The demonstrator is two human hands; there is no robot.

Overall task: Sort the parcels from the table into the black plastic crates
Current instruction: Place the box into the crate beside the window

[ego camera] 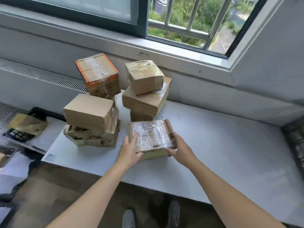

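A flat cardboard parcel (150, 135) covered in shiny tape lies on the white table (222, 145) near its front edge. My left hand (130, 149) grips its left side with the thumb on top. My right hand (180, 148) holds its right side. Behind it stand two stacks of parcels: a left stack topped by an orange-edged box (98, 74) over a plain brown box (87, 111), and a right stack topped by a small taped box (144, 76). A black crate (38, 112) with a crumpled parcel (27, 125) in it sits low at the left.
A window sill and wall run behind the table. A second dark crate edge (294, 142) shows at the far right. Below the table's front edge are brown floor and my grey shoes (174, 213). More dark crate parts lie at the lower left.
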